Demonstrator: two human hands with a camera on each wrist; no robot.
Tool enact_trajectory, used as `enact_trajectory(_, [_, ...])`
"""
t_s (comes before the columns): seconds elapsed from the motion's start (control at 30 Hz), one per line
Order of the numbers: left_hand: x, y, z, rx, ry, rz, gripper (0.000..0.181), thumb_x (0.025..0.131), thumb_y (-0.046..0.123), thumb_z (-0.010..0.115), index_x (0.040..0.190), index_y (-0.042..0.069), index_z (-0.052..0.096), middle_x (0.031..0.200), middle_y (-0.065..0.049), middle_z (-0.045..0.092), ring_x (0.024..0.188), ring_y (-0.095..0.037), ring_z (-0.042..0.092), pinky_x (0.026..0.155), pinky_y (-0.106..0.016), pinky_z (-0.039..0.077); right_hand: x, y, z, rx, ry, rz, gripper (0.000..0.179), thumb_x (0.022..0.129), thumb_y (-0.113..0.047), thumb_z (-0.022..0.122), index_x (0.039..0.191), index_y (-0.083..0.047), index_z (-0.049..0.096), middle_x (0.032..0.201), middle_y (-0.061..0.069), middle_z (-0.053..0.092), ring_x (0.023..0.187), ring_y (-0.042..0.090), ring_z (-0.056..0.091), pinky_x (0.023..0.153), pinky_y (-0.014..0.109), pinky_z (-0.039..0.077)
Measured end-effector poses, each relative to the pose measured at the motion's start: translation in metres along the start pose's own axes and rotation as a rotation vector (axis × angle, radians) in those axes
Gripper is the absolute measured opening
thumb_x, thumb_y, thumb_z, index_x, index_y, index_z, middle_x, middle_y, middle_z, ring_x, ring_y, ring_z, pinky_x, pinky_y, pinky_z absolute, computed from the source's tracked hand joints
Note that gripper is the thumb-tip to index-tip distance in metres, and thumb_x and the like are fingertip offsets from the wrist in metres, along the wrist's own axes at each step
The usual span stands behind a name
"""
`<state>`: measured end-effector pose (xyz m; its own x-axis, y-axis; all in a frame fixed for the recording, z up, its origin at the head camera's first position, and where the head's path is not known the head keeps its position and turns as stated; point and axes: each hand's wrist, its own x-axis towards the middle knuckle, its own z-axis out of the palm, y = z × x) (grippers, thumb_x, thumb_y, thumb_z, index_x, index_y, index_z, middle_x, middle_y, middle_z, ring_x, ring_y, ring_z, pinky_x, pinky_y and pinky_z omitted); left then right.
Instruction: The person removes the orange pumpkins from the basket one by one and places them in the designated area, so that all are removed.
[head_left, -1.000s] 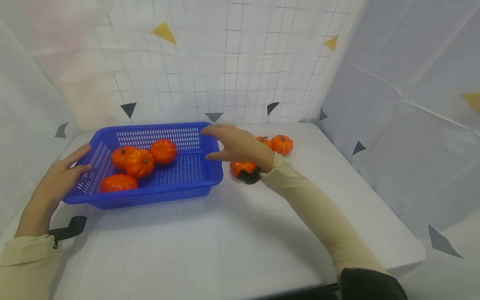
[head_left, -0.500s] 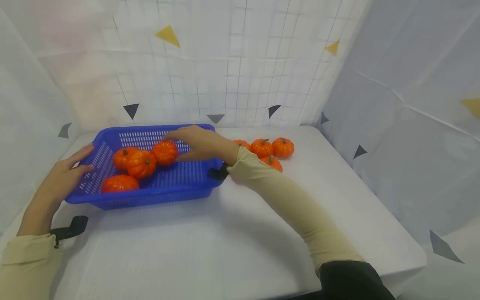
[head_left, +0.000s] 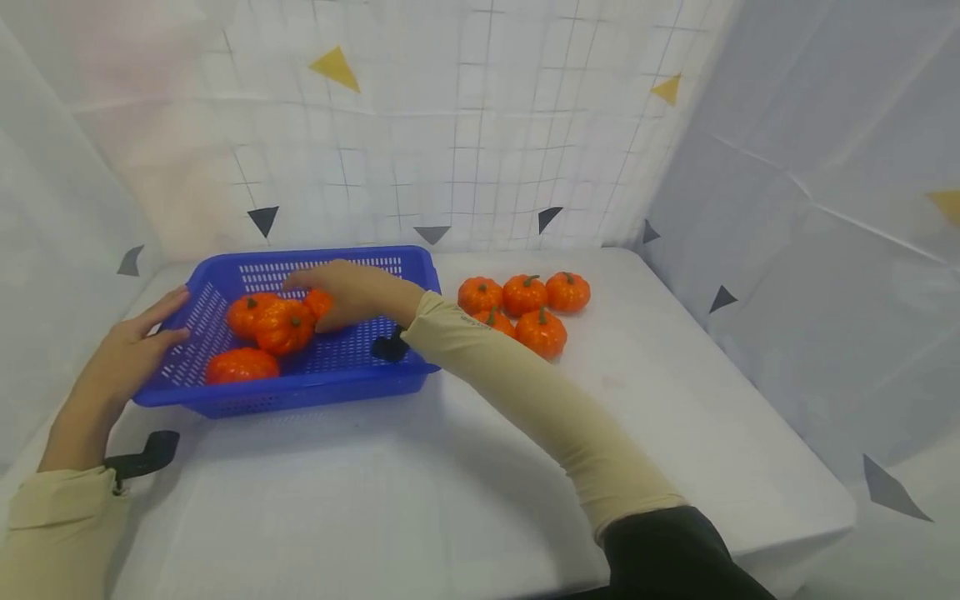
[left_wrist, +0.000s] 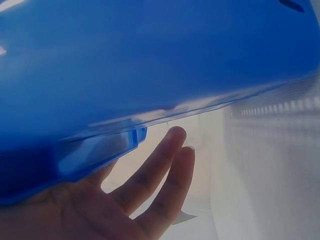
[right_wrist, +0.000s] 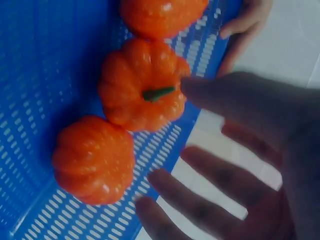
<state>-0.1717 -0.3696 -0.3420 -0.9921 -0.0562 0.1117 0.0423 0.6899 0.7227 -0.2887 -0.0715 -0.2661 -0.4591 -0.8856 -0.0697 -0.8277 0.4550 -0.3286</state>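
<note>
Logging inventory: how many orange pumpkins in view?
9: four pumpkins inside the blue basket, five pumpkins on the table to its right. The right sleeve may hide others.

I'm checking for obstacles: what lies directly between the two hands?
In the head view, the blue basket's left wall and two orange pumpkins, with another partly hidden by the right hand.

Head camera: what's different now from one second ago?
The right hand moved left, from the right end of the blue basket to the inside pumpkins, with no clear grip. More table pumpkins show now. The left hand, blue basket and inside pumpkins stayed put.
</note>
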Motion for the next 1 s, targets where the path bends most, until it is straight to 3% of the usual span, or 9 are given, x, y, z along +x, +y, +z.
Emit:
enact_trajectory(0.33, [-0.001,0.002,-0.001,-0.004,-0.005,-0.012,0.061,0.112,0.022,0.037,0.167,0.015,0.011,0.169,-0.023,0.002,0.151,-0.056,-0.003,0.110,-0.081,-0.001,0.012,-0.003,0.006,-0.063,-0.039,0.023,0.065,0.098,-0.019,0.074,0.157,-0.021,0.048,0.157,-0.004,0.049,0.142,0.012,0.042,0.118,0.026,0.029])
enact_trajectory(0.6, [-0.001,0.002,0.001,-0.017,-0.007,-0.015,0.061,0.112,0.022,0.037,0.167,0.015,0.011,0.169,-0.023,0.002,0.151,-0.056,-0.004,0.111,-0.080,-0.003,0.021,0.000,0.010,-0.085,-0.075,0.017,0.060,0.103,-0.013,0.061,0.160,-0.019,0.044,0.159,-0.001,0.047,0.144,0.011,0.042,0.119,0.024,0.027])
enact_trajectory(0.87, [-0.001,0.005,0.000,-0.016,-0.010,-0.006,0.061,0.111,0.021,0.037,0.166,0.014,0.012,0.169,-0.024,0.003,0.151,-0.056,-0.003,0.111,-0.080,-0.002,0.030,0.003,0.017,-0.060,-0.100,0.009,0.072,0.098,-0.011,0.072,0.162,-0.021,0.041,0.158,-0.004,0.048,0.143,0.011,0.042,0.119,0.023,0.026])
enact_trajectory(1.0, [-0.001,0.004,-0.001,-0.027,-0.010,-0.006,0.061,0.111,0.022,0.038,0.166,0.014,0.012,0.169,-0.024,0.003,0.151,-0.056,-0.004,0.111,-0.079,-0.003,0.034,0.004,0.021,-0.047,-0.113,0.043,0.080,0.095,-0.011,0.076,0.164,-0.026,0.038,0.159,-0.006,0.045,0.143,0.010,0.040,0.119,0.022,0.026])
